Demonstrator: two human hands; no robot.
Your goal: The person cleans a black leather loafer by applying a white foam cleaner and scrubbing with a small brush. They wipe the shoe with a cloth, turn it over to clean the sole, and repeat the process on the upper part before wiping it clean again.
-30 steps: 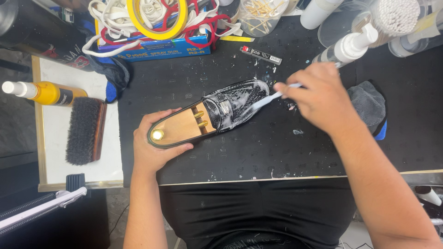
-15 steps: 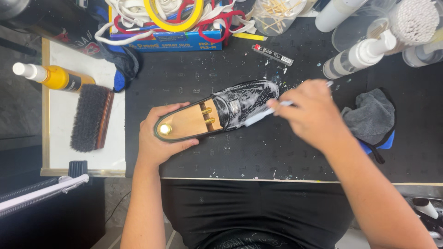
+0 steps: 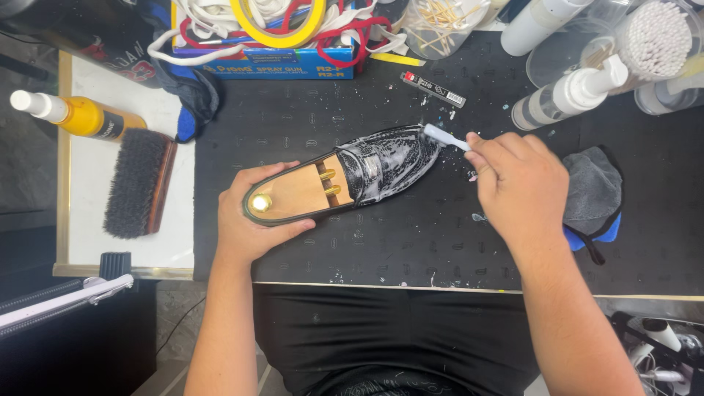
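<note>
My left hand point(image 3: 246, 220) clamps the shoe point(image 3: 345, 180) by its heel, mid-mat point(image 3: 411, 242). My right hand point(image 3: 521, 187) pinches a toothbrush point(image 3: 444, 136) at the toe. The sudsy leather looks slippery; the heel, stiffened by the wooden tree point(image 3: 293, 196), seems the safest hold.

Bare black mat point(image 3: 411, 249) lies open near the shoe point(image 3: 367, 172) and between it and the far blue box point(image 3: 264, 62). Far right, a spray bottle point(image 3: 565, 95) and clear tubs point(image 3: 645, 44) crowd the way; a grey cloth point(image 3: 594, 191) blocks the right, a bristle brush point(image 3: 136, 183) the left.
</note>
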